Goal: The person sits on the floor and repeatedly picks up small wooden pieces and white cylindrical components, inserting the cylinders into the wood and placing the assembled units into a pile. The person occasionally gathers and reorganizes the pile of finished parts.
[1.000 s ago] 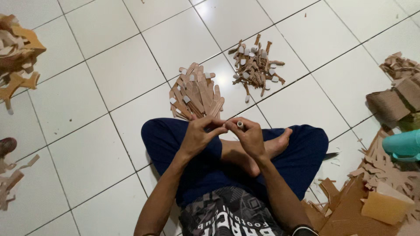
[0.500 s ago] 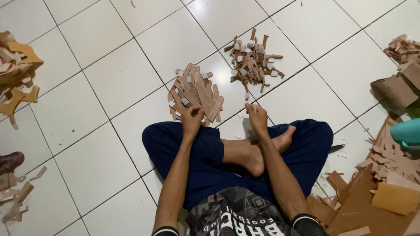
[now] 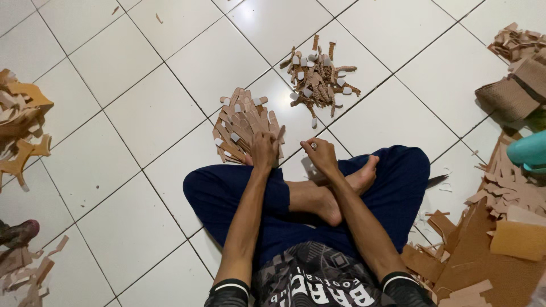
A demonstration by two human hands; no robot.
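I sit cross-legged on a white tiled floor. My left hand rests on the near edge of a pile of tan cardboard strips, fingers curled around one strip. My right hand hovers just above the floor to the right of that pile, pinching a small pale piece between its fingertips. A second, looser pile of brown strips with pale tips lies farther away, beyond my right hand.
Cardboard offcuts and sheets crowd the floor at the right, with a teal object and stacked cardboard above them. More cardboard scraps lie at the left edge, and a foot shows at the lower left.
Both hands have moved from my lap, where they worked together on a piece, out to the floor. The left hand has reached the near pile; the right has lowered beside it.
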